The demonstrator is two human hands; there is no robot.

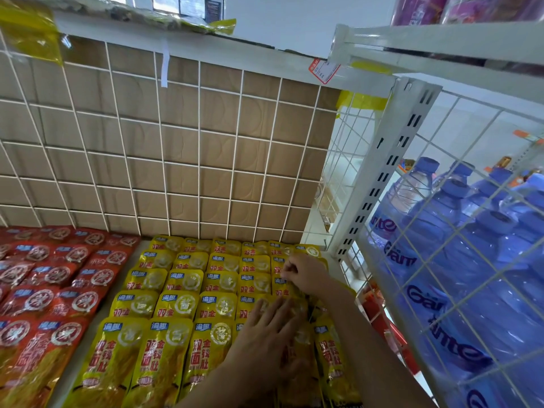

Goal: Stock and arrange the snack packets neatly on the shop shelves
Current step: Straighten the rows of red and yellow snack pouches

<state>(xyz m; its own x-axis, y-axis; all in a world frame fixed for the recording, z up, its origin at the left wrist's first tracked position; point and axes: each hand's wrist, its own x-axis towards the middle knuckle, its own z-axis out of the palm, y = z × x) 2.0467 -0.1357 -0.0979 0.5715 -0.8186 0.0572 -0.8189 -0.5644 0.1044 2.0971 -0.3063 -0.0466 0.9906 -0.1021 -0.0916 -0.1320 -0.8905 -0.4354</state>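
Observation:
Yellow snack packets (182, 290) lie in overlapping rows across the white shelf (97, 328). Red snack packets (59, 278) fill the shelf's left part. My left hand (268, 331) lies flat with straight fingers on the yellow packets of the fourth and fifth columns near the front. Farther back, my right hand (303, 273) has its fingers curled and pinches the top edge of a yellow packet (290, 287) in the rightmost column. Both forearms cover the packets at the right front.
A white wire grid (200, 142) with brown cardboard behind it backs the shelf. A slotted white upright (388, 172) stands at the right. Beyond a wire side panel (459, 260) stand blue water bottles (459, 240). An upper shelf (441, 39) juts out top right.

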